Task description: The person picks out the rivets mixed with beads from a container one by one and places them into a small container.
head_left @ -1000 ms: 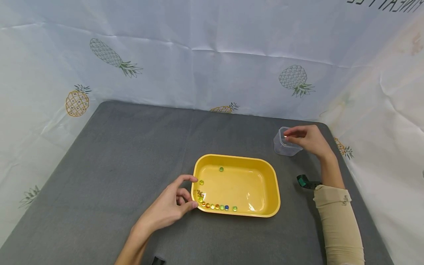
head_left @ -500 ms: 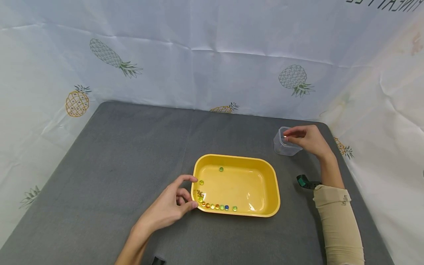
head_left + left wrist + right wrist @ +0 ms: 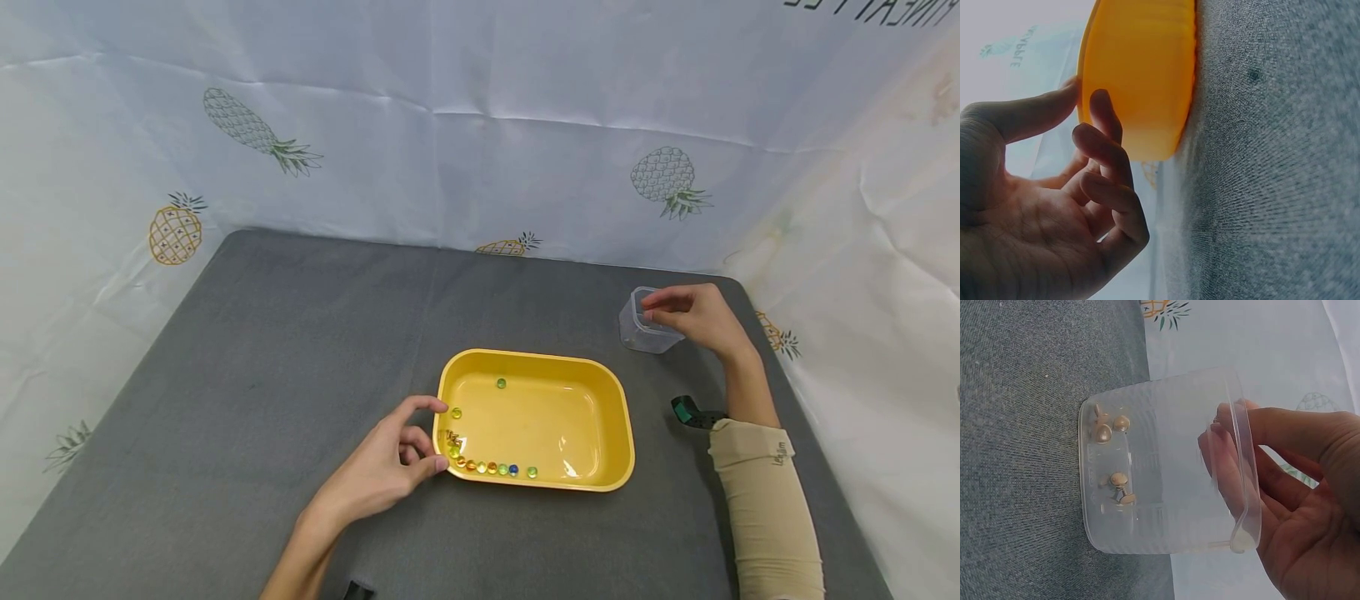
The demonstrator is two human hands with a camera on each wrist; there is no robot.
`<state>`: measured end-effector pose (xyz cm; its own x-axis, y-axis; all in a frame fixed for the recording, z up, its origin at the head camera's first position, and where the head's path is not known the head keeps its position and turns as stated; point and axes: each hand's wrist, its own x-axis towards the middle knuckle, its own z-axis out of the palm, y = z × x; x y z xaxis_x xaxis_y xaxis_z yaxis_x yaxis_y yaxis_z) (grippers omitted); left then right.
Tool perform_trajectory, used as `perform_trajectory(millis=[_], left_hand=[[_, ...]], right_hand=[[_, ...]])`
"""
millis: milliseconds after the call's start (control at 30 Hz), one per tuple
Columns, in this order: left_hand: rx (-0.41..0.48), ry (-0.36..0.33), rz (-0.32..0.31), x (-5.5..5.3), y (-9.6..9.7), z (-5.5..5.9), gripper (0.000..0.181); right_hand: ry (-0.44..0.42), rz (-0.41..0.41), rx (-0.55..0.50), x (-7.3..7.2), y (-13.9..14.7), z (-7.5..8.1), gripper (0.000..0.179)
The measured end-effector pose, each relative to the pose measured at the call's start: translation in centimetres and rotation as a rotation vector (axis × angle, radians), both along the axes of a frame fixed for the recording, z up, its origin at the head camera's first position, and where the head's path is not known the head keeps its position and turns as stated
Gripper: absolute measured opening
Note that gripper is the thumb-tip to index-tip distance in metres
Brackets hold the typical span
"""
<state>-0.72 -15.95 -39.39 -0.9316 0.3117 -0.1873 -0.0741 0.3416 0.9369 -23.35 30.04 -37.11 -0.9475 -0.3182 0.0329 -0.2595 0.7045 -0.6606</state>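
Note:
My left hand [image 3: 382,467] holds the left end of a yellow tray [image 3: 540,357], thumb and index finger at its rim; in the left wrist view the other fingers curl loosely. Inside the tray, coloured glass marbles line the near edge, including a blue marble [image 3: 513,471]; a green marble [image 3: 501,383] lies farther back. Small gold-coloured pieces [image 3: 452,438] sit in the left corner. Over the mouth of a clear plastic box [image 3: 647,337] is my right hand [image 3: 701,317], fingertips close together inside the rim. No bright piece shows between them. Several pearly studs [image 3: 1104,433] lie in the box.
The grey cloth-covered table [image 3: 300,333] meets a pineapple-print curtain [image 3: 480,125] at the back and sides. A black and green device [image 3: 693,412] is at my right wrist, and a black part [image 3: 358,591] shows near my left forearm.
The bright speck seen earlier at my right fingertips no longer shows in the head view. Both hands, the tray, the marbles and the box stay in place.

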Motion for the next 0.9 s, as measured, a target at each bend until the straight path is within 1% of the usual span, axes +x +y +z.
perform_trajectory(millis=[133,333,533,700,900], left_hand=[[-0.013,-0.010,0.004,0.0,0.0,0.0,0.063],[0.021,-0.010,0.001,0.0,0.1,0.0,0.065],[0.020,-0.004,0.006,0.0,0.1,0.0,0.066],[0.015,-0.001,0.005,0.0,0.0,-0.1,0.065],[-0.010,-0.013,0.009,-0.1,0.0,-0.2,0.064]], right_hand=[[0.000,0.003,-0.005,0.2,-0.1,0.2,0.024],[0.011,0.010,-0.002,0.4,-0.1,0.5,0.023],[0.035,0.021,-0.006,0.5,-0.3,1.0,0.023],[0.064,0.032,-0.019,0.7,-0.6,1.5,0.021],[0.119,0.069,-0.036,1.0,-1.4,2.3,0.020]])
